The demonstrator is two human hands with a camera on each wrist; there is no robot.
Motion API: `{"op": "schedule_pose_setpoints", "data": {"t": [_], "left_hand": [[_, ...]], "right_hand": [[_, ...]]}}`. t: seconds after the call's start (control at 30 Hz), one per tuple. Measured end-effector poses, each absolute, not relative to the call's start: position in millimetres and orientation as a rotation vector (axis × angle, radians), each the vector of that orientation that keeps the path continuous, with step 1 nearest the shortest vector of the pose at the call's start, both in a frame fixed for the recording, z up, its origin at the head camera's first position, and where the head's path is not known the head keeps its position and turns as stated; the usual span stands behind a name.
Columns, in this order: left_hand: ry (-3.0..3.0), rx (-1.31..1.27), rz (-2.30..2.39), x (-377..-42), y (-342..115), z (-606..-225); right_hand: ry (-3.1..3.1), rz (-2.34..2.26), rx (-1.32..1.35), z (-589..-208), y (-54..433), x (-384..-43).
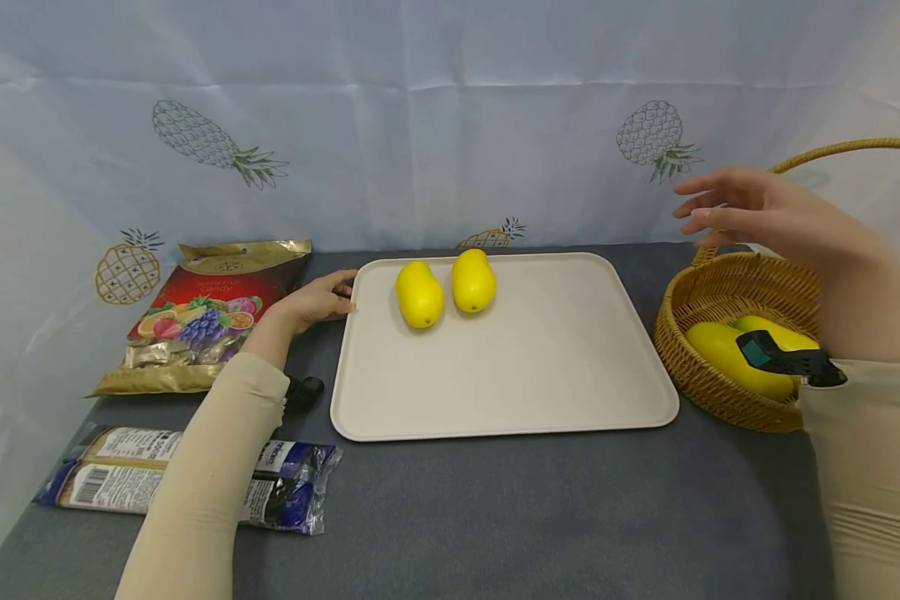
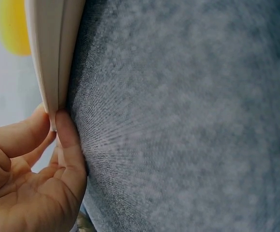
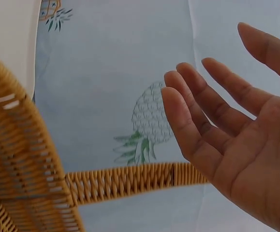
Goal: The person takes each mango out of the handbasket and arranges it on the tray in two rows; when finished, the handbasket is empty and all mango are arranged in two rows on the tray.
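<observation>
At the left edge of a cream tray, my left hand pinches the rim between thumb and fingers; the left wrist view shows this grip on the tray's edge closely. Two yellow mangoes lie side by side near the tray's back edge. My right hand hovers in the air by the handle of a wicker basket, its fingers loosely bent around nothing. Inside the basket are yellow mangoes, partly hidden by the right forearm. In the right wrist view the hand overlaps the woven handle.
A red and gold candy bag lies at the back left. In front of it is a blue-and-clear packet, partly under the left forearm. A small black object sits near the left wrist. A pineapple-print cloth hangs behind the dark grey table.
</observation>
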State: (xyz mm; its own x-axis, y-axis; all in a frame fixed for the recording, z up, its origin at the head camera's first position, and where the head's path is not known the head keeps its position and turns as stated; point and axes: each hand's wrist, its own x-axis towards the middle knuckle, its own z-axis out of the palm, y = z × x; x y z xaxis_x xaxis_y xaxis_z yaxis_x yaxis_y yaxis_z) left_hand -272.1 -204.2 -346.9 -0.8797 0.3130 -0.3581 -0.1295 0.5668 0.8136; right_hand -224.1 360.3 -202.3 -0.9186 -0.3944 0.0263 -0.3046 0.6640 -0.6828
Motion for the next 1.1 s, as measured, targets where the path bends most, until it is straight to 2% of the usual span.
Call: {"op": "schedule_pose_setpoints", "data": {"t": [0.4,1.1], "left_hand": [[2.329,0.149,1.272,-272,-204,-347],[2.335,0.126,1.272,-270,-201,-344]], "right_hand": [[2.719,-0.914,-0.383,-221,394,-230],[2.370,-0.860,-0.393,-260,430,-236]]}}
